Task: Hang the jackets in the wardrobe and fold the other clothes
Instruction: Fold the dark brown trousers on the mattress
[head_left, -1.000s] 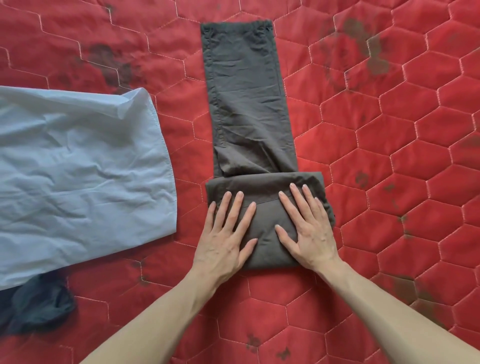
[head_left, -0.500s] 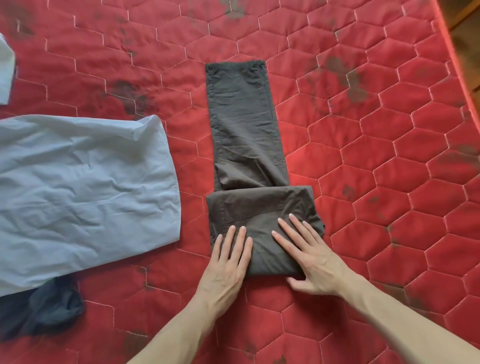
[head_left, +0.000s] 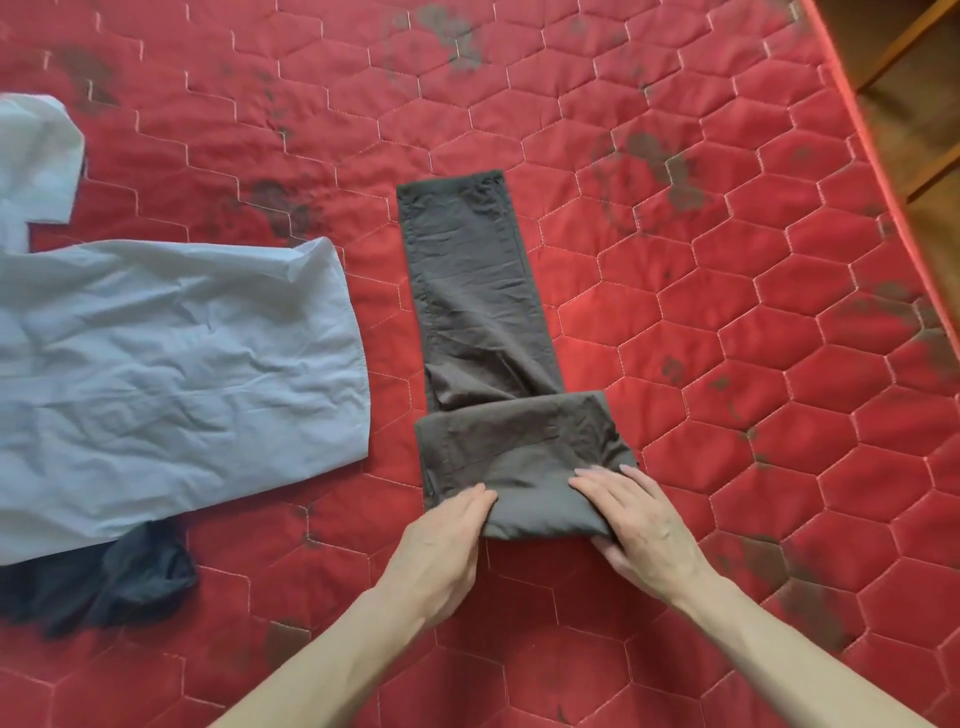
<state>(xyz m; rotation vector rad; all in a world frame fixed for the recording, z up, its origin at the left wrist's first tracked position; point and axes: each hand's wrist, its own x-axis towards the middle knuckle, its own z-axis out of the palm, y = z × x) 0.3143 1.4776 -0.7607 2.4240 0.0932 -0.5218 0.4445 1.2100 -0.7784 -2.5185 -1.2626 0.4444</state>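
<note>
My left hand (head_left: 447, 540) and right hand (head_left: 639, 525) have slid from on top of the folded brown trousers (head_left: 498, 364) to their near edge, fingers now gripping it for the next fold.

You've got open red quilted mattress (head_left: 727, 364) across the whole right half of frame & along the top. Centre is blocked by the dark brown trousers (head_left: 483, 322), w/ a narrow bare strip just left of them. Left side is taken by the light blue shirt (head_left: 171, 374); a dark garment (head_left: 119, 577) lies bunched at lower left. Mattress edge runs down the far right.
</note>
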